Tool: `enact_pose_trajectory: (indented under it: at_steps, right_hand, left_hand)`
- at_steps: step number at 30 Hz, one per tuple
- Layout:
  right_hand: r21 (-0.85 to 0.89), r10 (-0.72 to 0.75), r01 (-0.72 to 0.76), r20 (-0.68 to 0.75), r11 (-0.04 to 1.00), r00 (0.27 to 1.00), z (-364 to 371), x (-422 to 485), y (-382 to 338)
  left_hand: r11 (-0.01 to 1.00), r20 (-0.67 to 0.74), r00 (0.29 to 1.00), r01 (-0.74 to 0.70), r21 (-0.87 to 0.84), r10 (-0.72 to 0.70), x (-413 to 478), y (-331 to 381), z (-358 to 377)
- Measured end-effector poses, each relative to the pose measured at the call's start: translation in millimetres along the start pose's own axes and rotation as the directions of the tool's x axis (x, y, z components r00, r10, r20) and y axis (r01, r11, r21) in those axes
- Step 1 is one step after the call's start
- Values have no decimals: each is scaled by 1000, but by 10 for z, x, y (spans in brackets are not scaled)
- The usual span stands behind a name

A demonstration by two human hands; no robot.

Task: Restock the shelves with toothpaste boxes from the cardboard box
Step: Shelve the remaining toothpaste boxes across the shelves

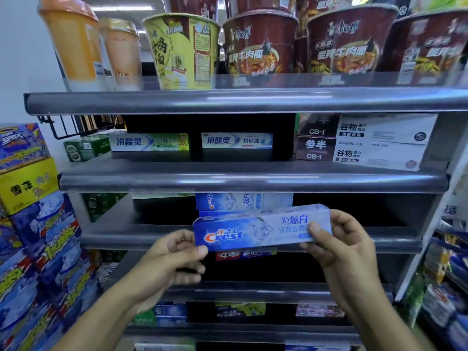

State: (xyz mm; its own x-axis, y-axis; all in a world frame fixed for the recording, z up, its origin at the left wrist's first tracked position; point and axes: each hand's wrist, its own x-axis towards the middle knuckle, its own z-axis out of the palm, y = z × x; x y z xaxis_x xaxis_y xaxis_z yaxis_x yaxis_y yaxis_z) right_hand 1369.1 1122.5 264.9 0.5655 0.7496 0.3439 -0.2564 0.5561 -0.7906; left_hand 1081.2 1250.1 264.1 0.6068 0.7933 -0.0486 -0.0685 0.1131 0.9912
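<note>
Toothpaste box (260, 228), blue, printed "Crest" (also "3D"), held level between both hands: left hand (174, 259) pinches its left end, right hand (336, 239) its right, just before the shelf edge (379, 243).

dark grey shelving unit (228, 102), centre of frame: tiered, with rounded glossy front rails and a black back panel. pale plain wall (15, 59), upper left. ceiling strip light (121, 7), top left, lit, blurred. black wire bracket (63, 125) at the unit's left side. stacked printed cartons (30, 224), left edge. instant noodle cups (260, 44), top tier. second stocked rack (450, 274), right edge.
</note>
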Motion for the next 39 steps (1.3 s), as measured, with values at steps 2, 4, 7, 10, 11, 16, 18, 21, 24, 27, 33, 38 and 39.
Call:
enact_pose_trajectory:
  at_steps: [2, 4, 7, 10, 11, 16, 18, 21, 24, 27, 33, 38, 39]
  right_hand:
    - [-41, -7, 6, -18, 999, 1000, -16, 19, 61]
    - [-204, -56, 46, -46, 978, 997, -21, 56, 115]
    - [-468, -155, 133, -9, 874, 988, -53, 156, 212]
    - [-596, -167, 132, -5, 792, 986, -106, 293, 301]
    - [-623, -159, 110, -22, 774, 987, -122, 348, 323]
    - [-746, -106, 52, -25, 663, 994, -144, 531, 344]
    - [-778, -80, 30, -27, 627, 996, -139, 581, 320]
    - [-797, -44, 5, -27, 604, 999, -111, 679, 295]
    - [-811, -30, -12, -37, 586, 999, -62, 804, 298]
    - [-837, -16, -26, -41, 547, 999, -3, 951, 286]
    - [-879, 19, -58, -56, 474, 998, 44, 1079, 351]
    - [-904, -6, -20, -26, 427, 1000, 13, 1028, 351]
    - [-910, -11, -13, -19, 413, 1000, 10, 1020, 335]
  left_hand:
    - [996, -141, 986, -89, 20, 91, 99, -10, 122]
    - [973, -257, 945, -167, 159, 204, 188, -17, 181]
    - [833, -296, 872, -196, 517, 389, 307, -50, 156]
    - [659, -278, 817, -158, 735, 506, 423, -65, 103]
    - [626, -284, 801, -140, 767, 528, 471, -65, 90]
    - [698, -313, 811, -156, 699, 495, 653, -21, 66]
    - [774, -330, 833, -172, 610, 445, 672, 30, 38]
    - [838, -346, 862, -149, 524, 370, 724, 111, 1]
    - [832, -348, 870, -117, 542, 350, 810, 169, -37]
    - [831, -343, 880, -97, 548, 330, 936, 245, -89]
    - [868, -356, 893, -72, 492, 276, 1062, 302, -115]
    - [865, -342, 891, -99, 493, 297, 1027, 310, -137]
    - [855, -340, 888, -105, 508, 310, 1022, 305, -142]
